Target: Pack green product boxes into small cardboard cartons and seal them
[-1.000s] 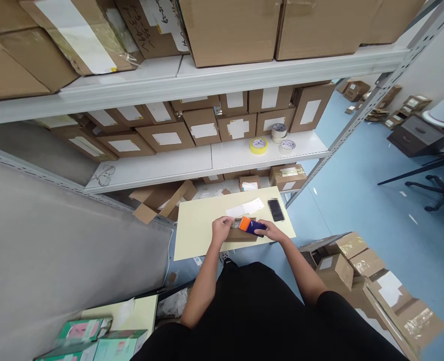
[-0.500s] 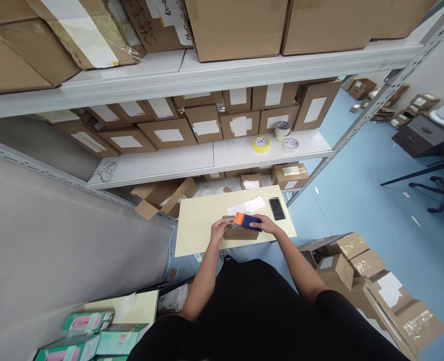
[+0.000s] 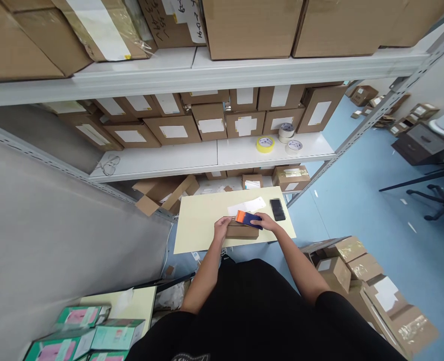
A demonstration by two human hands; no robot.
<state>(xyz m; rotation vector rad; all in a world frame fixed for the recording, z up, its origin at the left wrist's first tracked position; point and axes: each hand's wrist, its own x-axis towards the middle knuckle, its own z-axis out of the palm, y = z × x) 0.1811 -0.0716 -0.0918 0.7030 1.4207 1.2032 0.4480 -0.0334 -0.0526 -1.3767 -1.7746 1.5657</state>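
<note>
A small brown cardboard box lies lengthwise near the front edge of the pale yellow table. Closed around what looks like an orange and dark blue tape dispenser, my right hand holds it tilted just over the box. My left hand is at the box's left end, its thumb and fingers pinched there. Whether those fingertips also hold a strip of tape is too small to tell. White paper lies behind the box, and a blurred-out black phone-like object sits to the right.
Beyond the table stands a shelf rack stacked with labelled boxes. A yellow tape roll and white rolls lie on its middle shelf. An open carton sits at the table's far left. Cartons stand at right, green boxes at lower left.
The orange and blue dispenser has tipped slightly, still in my right hand. My left hand has shifted a little right along the box's end. The greyish patch on the box top no longer shows.
</note>
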